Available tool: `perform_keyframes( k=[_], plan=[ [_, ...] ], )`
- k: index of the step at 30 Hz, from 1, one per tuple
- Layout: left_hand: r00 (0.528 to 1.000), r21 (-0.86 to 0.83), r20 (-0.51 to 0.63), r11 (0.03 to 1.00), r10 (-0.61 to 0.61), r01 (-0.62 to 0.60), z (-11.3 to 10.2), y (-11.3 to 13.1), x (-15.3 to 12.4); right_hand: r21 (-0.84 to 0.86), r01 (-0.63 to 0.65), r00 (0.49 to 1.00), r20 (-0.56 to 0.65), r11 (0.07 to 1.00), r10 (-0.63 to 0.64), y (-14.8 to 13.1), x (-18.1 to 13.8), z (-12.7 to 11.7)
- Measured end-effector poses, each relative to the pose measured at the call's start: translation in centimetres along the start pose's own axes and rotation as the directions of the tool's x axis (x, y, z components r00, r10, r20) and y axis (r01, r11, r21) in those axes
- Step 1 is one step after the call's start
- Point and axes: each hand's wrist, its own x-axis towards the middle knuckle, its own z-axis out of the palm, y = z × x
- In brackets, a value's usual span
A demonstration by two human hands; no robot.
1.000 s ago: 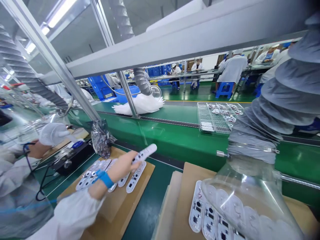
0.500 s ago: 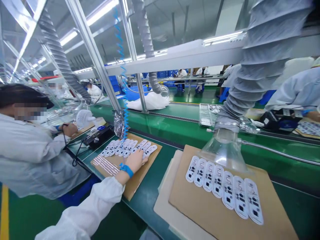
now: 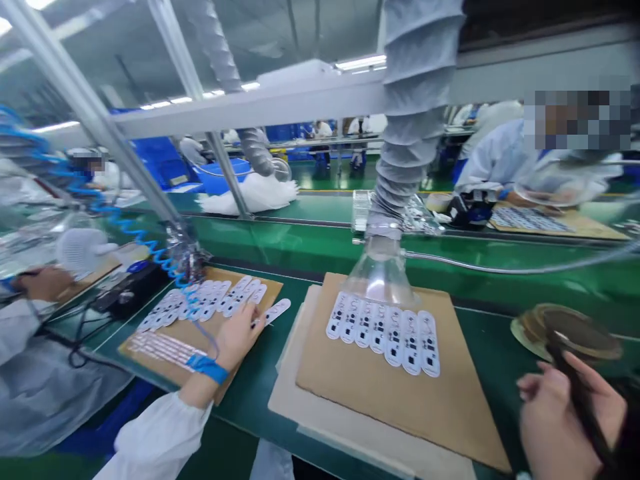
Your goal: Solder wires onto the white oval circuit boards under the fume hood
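My left hand (image 3: 239, 337), with a blue wrist strap (image 3: 207, 368), pinches a white rounded-end circuit board (image 3: 278, 311) at the right edge of the left cardboard sheet (image 3: 210, 329). Beside it on that sheet lie several more such boards in a row, and pinkish strips (image 3: 163, 350) in front of them. On the far right my right hand (image 3: 555, 413) is closed around a black soldering iron (image 3: 580, 397). Its front end is over a round brown dish (image 3: 585, 331); the tip is blurred. Several boards stand in a row on the middle cardboard (image 3: 370, 383).
A clear fume hood (image 3: 381, 273) on a grey ribbed duct hangs over the middle cardboard's back edge. A coiled blue hose (image 3: 135, 232) crosses the left side. One co-worker's hand (image 3: 47, 283) is at far left; another co-worker sits across the line at right.
The view has swung right. My left hand has drawn a board off the row towards the right. My right hand with the soldering iron has come into view.
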Motion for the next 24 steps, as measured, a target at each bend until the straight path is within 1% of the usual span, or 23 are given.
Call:
perform_keyframes(
  k=[1, 2, 3, 4, 5, 7, 9, 11, 13, 15, 16, 18, 20, 21, 22, 24],
  plan=[
    [0.996, -0.033, 0.052, 0.997, 0.071, -0.069, 0.1, 0.7, 0.0, -0.033, -0.016, 1.0, 0.01, 0.999, 0.016, 0.3, 0.0, -0.2],
    [0.984, -0.082, 0.104, 0.987, 0.148, -0.14, 0.3, 1.5, 0.0, -0.05, 0.003, 1.0, 0.021, 0.999, -0.002, 0.7, -0.1, -0.3],
    [0.962, -0.153, 0.149, 0.967, 0.227, -0.204, 0.6, 2.5, 0.1, -0.06, 0.053, 0.999, 0.007, 0.997, -0.053, 0.9, -0.3, -0.4],
    [0.936, -0.244, 0.179, 0.935, 0.303, -0.256, 0.9, 3.6, 0.2, -0.068, 0.101, 0.995, 0.021, 0.993, -0.1, 1.2, -0.6, -0.4],
    [0.909, -0.344, 0.191, 0.893, 0.37, -0.291, 1.3, 4.8, 0.4, -0.085, 0.147, 0.989, 0.034, 0.986, -0.145, 1.4, -0.9, -0.4],
    [0.871, -0.521, 0.177, 0.794, 0.459, -0.312, 2.1, 7.3, 0.9, -0.101, 0.204, 0.977, 0.092, 0.974, -0.195, 1.6, -1.4, -0.5],
    [0.857, -0.601, 0.16, 0.737, 0.491, -0.31, 3.0, 9.3, 1.5, -0.092, 0.213, 0.969, 0.146, 0.973, -0.199, 1.7, -1.8, -0.7],
    [0.862, -0.623, 0.136, 0.719, 0.488, -0.309, 3.8, 10.6, 2.3, -0.076, 0.193, 0.966, 0.187, 0.978, -0.176, 1.6, -2.1, -0.7],
    [0.891, -0.638, 0.094, 0.714, 0.443, -0.288, 4.4, 11.0, 2.9, -0.065, 0.165, 0.965, 0.217, 0.984, -0.148, 1.4, -2.3, -0.7],
    [0.923, -0.655, 0.053, 0.711, 0.381, -0.256, 4.8, 10.8, 3.2, -0.06, 0.149, 0.963, 0.237, 0.987, -0.131, 1.3, -2.4, -0.7],
    [0.931, -0.661, 0.044, 0.709, 0.362, -0.244, 4.8, 10.7, 3.1, -0.055, 0.147, 0.96, 0.247, 0.988, -0.129, 1.3, -2.4, -0.6],
    [0.93, -0.668, 0.054, 0.705, 0.364, -0.237, 4.5, 10.7, 2.5, -0.053, 0.149, 0.951, 0.281, 0.987, -0.128, 1.3, -2.6, -0.5],
    [0.907, -0.679, 0.099, 0.694, 0.41, -0.24, 4.1, 11.3, 1.2, -0.062, 0.165, 0.933, 0.334, 0.984, -0.135, 1.2, -2.9, -0.4],
    [0.884, -0.686, 0.128, 0.684, 0.449, -0.248, 3.9, 11.8, 0.4, -0.069, 0.179, 0.921, 0.364, 0.982, -0.142, 1.1, -3.1, -0.3],
    [0.854, -0.695, 0.154, 0.669, 0.497, -0.264, 3.8, 12.5, -0.4, -0.07, 0.197, 0.907, 0.391, 0.978, -0.155, 0.9, -3.5, -0.3],
    [0.776, -0.714, 0.191, 0.627, 0.602, -0.311, 3.6, 14.1, -2.2, -0.056, 0.249, 0.871, 0.449, 0.967, -0.198, 0.3, -4.6, -0.2]
  ],
)
